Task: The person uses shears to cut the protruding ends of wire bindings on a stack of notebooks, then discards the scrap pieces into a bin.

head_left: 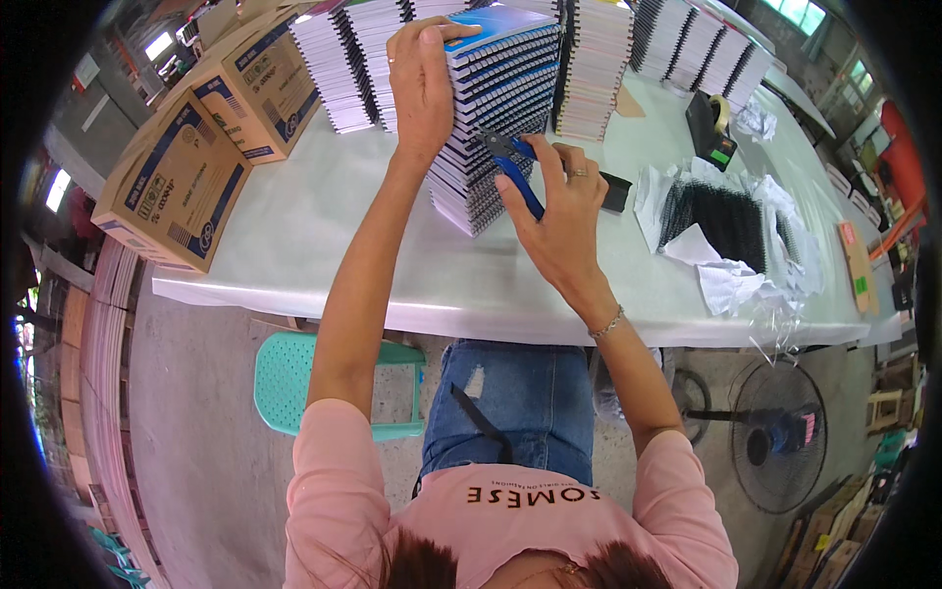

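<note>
A tall stack of spiral-bound notebooks (496, 108) with a blue top cover stands on the white-covered table (324, 226). Against its left side lies my left hand (424, 93), fingers stretched over the top cover and not wrapped around the stack. My right hand (564, 201) is closed around blue-handled cutting pliers (525, 182). Their metal jaws are at the black coil bindings on the stack's front right edge; whether they grip a coil is too small to tell. A small black object (615, 192) sits just beyond my right hand, partly hidden by it.
More stacks of bound notebooks (594, 69) line the table's far side. Cardboard boxes (177, 187) stand at left. A black tape dispenser (711, 133) and black coils (716, 226) on crumpled white paper are at right. A green stool (289, 378) and a fan (778, 437) stand below.
</note>
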Demonstrator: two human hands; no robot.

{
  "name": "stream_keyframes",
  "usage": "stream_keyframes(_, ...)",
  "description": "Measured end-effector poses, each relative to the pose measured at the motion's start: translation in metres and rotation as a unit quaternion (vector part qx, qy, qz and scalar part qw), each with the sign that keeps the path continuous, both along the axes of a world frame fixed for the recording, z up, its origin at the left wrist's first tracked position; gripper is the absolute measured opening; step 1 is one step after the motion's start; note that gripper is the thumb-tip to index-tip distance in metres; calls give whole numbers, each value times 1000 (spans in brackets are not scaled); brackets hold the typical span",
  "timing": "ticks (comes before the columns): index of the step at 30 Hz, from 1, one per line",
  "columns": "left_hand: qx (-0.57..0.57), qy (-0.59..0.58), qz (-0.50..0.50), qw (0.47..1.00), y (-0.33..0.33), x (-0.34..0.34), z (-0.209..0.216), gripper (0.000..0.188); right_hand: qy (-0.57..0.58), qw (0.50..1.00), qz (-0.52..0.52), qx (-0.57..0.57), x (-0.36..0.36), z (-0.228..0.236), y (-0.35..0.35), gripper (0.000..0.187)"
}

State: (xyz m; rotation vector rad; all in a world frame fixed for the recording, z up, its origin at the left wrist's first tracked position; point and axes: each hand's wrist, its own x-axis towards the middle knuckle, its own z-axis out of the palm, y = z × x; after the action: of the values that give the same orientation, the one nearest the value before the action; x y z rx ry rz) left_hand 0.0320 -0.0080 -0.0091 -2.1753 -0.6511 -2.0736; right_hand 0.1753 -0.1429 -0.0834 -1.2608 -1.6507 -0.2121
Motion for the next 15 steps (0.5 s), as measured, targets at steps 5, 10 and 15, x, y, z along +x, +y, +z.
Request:
stream_keyframes(5,-2,-3,-2,1000,-1,2,0,59,-17,1000,-4,20,-3,-5,6,52)
stream_keyframes(10,-12,-1,18,1000,1,0,0,59,217,923,205,-242,-1,4,6,43)
stream_keyframes(15,-36,4,13,999,0,-2,0,59,356,796,329,-363,13,14,8,46)
